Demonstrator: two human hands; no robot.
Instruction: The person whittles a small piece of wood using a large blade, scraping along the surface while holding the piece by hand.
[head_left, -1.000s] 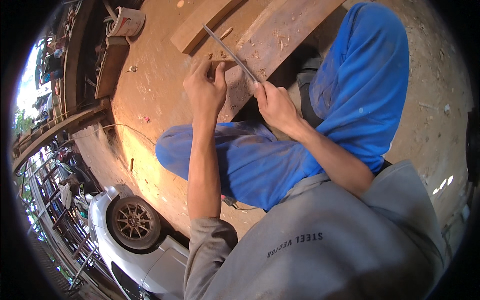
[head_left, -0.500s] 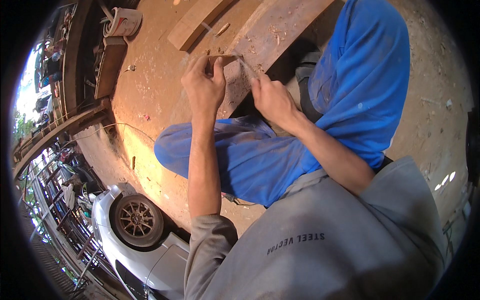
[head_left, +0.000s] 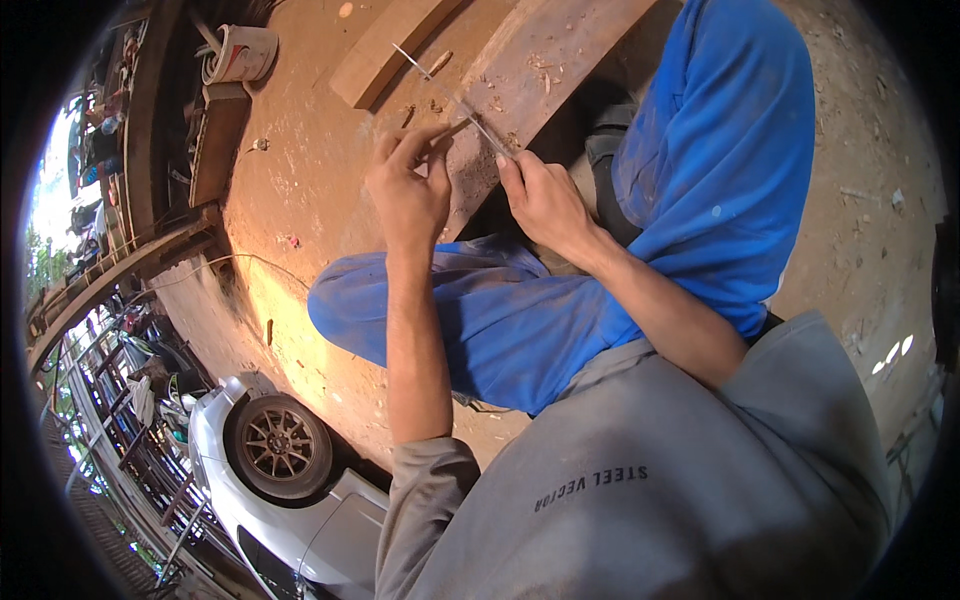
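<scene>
My right hand (head_left: 548, 203) is closed round the near end of a long, thin metal blade (head_left: 487, 132), its handle hidden in my fist. The blade slants away to the far left over a wide wooden board (head_left: 560, 62). My left hand (head_left: 410, 190) pinches a small, thin piece of wood (head_left: 457, 129) between thumb and fingers. That piece's far end meets or nearly meets the blade; I cannot tell whether they touch. Wood shavings (head_left: 543, 72) lie scattered on the board.
A shorter wooden block (head_left: 385, 60) lies left of the board on the brown floor. My blue-trousered legs (head_left: 740, 150) are folded around the work. A white bucket (head_left: 243, 54) stands at the far left. A silver car (head_left: 330, 530) is at the lower left.
The blade now shows further out to the far left, past the wood. My left hand has shifted slightly down, and its fingers have changed position on the wood. My right hand stays nearly in place.
</scene>
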